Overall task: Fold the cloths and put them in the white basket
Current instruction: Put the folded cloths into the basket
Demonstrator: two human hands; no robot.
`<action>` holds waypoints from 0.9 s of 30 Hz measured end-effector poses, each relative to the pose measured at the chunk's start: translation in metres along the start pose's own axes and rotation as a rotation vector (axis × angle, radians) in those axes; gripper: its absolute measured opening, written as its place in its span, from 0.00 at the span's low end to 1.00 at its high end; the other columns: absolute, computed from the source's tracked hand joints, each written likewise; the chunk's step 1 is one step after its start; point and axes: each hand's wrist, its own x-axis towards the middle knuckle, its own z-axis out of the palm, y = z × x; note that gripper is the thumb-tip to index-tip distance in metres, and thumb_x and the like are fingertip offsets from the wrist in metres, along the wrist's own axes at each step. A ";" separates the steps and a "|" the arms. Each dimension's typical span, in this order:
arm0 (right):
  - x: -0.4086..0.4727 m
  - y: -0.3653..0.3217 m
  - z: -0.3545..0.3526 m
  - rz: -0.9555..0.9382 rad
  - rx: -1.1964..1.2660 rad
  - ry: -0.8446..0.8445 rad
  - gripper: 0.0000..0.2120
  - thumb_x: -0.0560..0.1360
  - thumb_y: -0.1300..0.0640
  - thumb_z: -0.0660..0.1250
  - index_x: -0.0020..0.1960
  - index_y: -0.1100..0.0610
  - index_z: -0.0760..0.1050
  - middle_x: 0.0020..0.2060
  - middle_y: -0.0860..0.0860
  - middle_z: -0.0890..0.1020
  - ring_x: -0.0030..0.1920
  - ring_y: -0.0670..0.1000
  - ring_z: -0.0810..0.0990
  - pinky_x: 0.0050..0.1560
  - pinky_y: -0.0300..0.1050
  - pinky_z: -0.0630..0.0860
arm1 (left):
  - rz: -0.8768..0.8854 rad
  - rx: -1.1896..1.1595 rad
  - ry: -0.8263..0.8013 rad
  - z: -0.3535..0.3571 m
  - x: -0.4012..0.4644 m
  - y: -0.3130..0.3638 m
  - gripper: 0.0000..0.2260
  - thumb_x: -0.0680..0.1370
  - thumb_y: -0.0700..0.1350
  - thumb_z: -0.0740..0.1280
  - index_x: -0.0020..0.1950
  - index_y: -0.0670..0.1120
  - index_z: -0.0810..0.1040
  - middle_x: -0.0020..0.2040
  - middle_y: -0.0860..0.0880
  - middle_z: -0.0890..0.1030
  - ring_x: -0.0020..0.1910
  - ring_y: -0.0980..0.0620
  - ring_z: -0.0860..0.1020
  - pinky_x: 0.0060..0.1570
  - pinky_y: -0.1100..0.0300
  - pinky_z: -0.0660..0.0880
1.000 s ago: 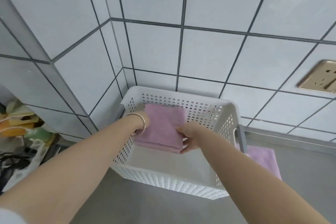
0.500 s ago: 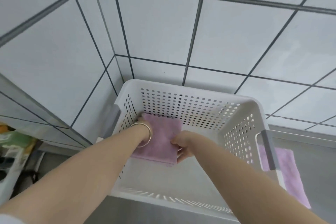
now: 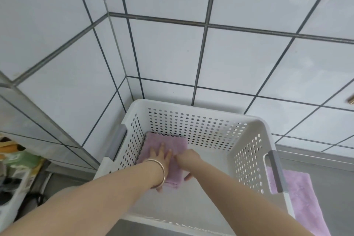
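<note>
A white perforated basket (image 3: 193, 110) stands in the corner of the tiled walls. Inside it, a folded purple cloth (image 3: 168, 142) lies on the floor of the basket in the far left corner. My left hand (image 3: 161, 156), with a gold bangle on its wrist, rests flat on top of the cloth with its fingers spread. My right hand (image 3: 186, 161) is at the cloth's right edge, its fingers curled around the near right corner. A second purple cloth (image 3: 300, 195) lies spread on the grey counter just right of the basket, partly hidden by the basket's wall.
Tiled walls meet right behind the basket. The basket has grey handles (image 3: 275, 170) on both sides. At the left, below the counter edge, sit bags and clutter (image 3: 17, 165). A gold wall socket (image 3: 351, 99) shows at the right edge.
Both hands lowered the folded cloth from above the basket down onto its floor in the far left corner. My left hand has flattened out on top of it.
</note>
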 end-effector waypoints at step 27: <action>-0.141 0.020 -0.146 -0.774 -0.360 0.357 0.15 0.77 0.52 0.61 0.63 0.52 0.72 0.53 0.48 0.81 0.55 0.49 0.77 0.58 0.43 0.71 | 0.340 -0.097 0.597 -0.144 -0.129 0.031 0.18 0.77 0.47 0.61 0.67 0.51 0.70 0.64 0.48 0.74 0.61 0.46 0.73 0.61 0.51 0.70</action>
